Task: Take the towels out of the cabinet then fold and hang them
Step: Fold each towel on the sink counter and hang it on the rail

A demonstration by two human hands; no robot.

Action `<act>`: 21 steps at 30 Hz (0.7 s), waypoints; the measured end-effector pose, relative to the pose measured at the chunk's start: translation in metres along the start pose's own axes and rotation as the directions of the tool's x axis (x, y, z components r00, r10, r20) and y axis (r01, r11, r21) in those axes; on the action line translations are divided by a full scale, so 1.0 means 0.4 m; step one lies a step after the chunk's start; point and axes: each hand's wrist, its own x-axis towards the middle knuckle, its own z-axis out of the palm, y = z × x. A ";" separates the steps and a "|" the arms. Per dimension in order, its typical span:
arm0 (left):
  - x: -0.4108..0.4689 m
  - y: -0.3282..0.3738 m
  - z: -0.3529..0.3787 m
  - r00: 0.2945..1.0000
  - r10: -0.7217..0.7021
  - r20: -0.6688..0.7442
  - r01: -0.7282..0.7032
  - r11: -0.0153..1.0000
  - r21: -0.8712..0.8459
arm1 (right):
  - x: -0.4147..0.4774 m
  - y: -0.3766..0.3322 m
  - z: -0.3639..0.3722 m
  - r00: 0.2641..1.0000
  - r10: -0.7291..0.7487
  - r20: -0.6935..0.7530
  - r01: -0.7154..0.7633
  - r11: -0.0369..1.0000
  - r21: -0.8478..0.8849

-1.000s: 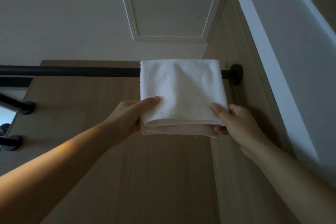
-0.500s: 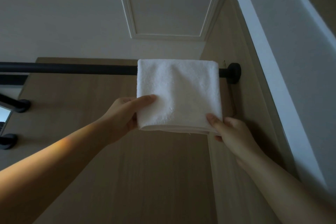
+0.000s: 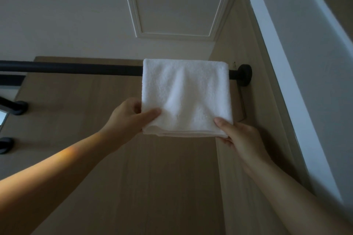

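- Currently: folded white towel point(image 3: 184, 97) hangs over black rail point(image 3: 72, 67), at rail's right end, just beside the round wall mount point(image 3: 245, 75).
- L hand point(image 3: 127, 120) closed on towel's lower-left corner, thumb in front, fingers behind. R hand point(image 3: 241, 137) closed on lower-right corner, same pinch.
- Risk 1: uneven pull. Front face shows soft ridges running down from the rail; if one hand tugs harder, towel likely skews on rail and bottom edge goes crooked.
- Risk 2: too much downward pull on front half. Back half not visible, so can't tell how much cloth hangs behind; if short, towel could slide off toward the person.
- Risk 3: layers at bottom edge look slightly offset near L corner; releasing w/o squaring may leave fold untidy.
- Edges: towel's right edge near mount, with a short bare stretch of rail between, so little room rightward; side wall point(image 3: 238, 47) close by R hand.
- Open room: long bare rail to the left of towel, free for shifting it or for more towels. Other dark fittings point(image 3: 18, 108) at far left, well apart.
- Judgement: hang step nearly done; needs only levelling, then let go.
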 end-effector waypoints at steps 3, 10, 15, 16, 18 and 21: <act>0.014 0.016 0.000 0.985 -0.154 0.081 0.164 0.977 -0.135 | -0.001 0.001 0.005 0.998 -0.020 -0.062 0.019 1.000 -0.017; 0.030 0.037 0.010 0.983 -0.112 0.144 0.147 0.955 -0.256 | -0.009 -0.001 -0.004 0.992 -0.090 -0.091 0.079 0.990 -0.120; 0.047 0.029 0.002 0.946 -0.117 0.302 0.229 0.901 -0.369 | -0.025 -0.023 -0.019 0.967 -0.245 -0.072 0.194 0.888 -0.417; 0.049 0.029 0.003 0.940 -0.126 0.318 0.248 0.892 -0.379 | -0.024 -0.032 -0.017 0.951 -0.305 -0.059 0.230 0.819 -0.526; 0.053 0.024 0.008 0.938 -0.113 0.327 0.243 0.888 -0.391 | -0.020 -0.061 -0.007 0.870 -0.493 -0.012 0.342 0.621 -0.706; 0.050 0.010 0.010 0.943 -0.083 0.321 0.221 0.878 -0.424 | 0.000 -0.120 0.041 0.628 -0.761 0.159 0.574 0.316 -0.756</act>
